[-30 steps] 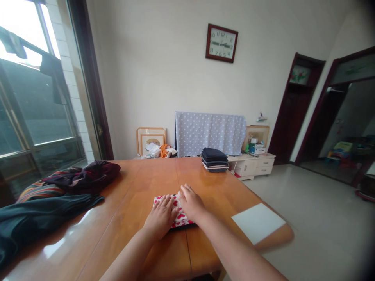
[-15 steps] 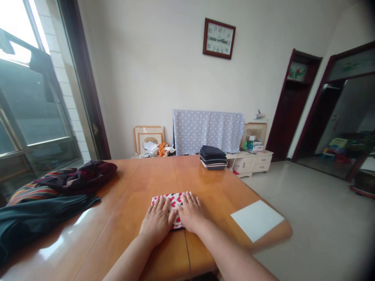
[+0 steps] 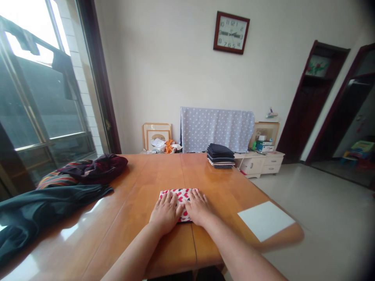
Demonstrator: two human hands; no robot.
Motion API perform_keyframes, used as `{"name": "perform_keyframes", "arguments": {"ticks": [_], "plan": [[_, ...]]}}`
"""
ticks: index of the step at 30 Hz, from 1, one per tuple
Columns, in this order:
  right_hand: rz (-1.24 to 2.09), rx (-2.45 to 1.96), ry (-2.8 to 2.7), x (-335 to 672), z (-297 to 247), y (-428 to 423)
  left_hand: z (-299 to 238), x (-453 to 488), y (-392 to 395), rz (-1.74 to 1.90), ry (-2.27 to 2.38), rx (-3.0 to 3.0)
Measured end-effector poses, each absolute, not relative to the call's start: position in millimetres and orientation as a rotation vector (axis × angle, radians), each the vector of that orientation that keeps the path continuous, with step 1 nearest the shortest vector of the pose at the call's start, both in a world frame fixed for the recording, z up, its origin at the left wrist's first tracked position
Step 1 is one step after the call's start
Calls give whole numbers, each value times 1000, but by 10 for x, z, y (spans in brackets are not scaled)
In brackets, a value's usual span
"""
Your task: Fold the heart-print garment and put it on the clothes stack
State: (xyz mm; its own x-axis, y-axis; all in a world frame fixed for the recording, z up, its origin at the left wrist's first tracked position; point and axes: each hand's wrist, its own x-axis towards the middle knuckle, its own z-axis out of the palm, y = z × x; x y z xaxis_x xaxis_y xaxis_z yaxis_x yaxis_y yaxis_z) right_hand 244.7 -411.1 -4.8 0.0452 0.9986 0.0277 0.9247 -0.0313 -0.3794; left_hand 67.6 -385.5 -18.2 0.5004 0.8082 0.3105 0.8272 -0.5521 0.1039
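Observation:
A small folded cloth (image 3: 180,194), white with red and dark hearts, lies on the wooden table (image 3: 140,183) near its front edge. Both hands rest flat on it, side by side. My left hand (image 3: 166,212) covers the cloth's left half with fingers stretched out. My right hand (image 3: 199,207) presses the right half, fingers spread and flat. Neither hand grips anything.
A stack of folded dark clothes (image 3: 220,155) sits at the table's far right. Loose garments, dark green (image 3: 43,203) and maroon with stripes (image 3: 90,169), lie at the left. A white sheet (image 3: 265,219) lies at the right corner. Behind stand a covered cabinet, a window at left, doorways at right.
The hands stay flat on the heart-patterned cloth; the right hand has drawn back level with the left. The view has shifted a little with my head.

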Motion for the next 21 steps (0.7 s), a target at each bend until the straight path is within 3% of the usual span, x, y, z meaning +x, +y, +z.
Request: {"name": "perform_keyframes", "arguments": {"ticks": [9, 15, 21], "plan": [[449, -2051, -2027, 2534, 97, -4076, -177, 703, -3838, -428, -1534, -2661], [260, -1936, -2038, 2425, 301, -3972, -181, 701, -3848, -450, -1524, -2647], [399, -1869, -2132, 2325, 95, -3951, -166, 700, -3865, -393, -1531, -2680]]}}
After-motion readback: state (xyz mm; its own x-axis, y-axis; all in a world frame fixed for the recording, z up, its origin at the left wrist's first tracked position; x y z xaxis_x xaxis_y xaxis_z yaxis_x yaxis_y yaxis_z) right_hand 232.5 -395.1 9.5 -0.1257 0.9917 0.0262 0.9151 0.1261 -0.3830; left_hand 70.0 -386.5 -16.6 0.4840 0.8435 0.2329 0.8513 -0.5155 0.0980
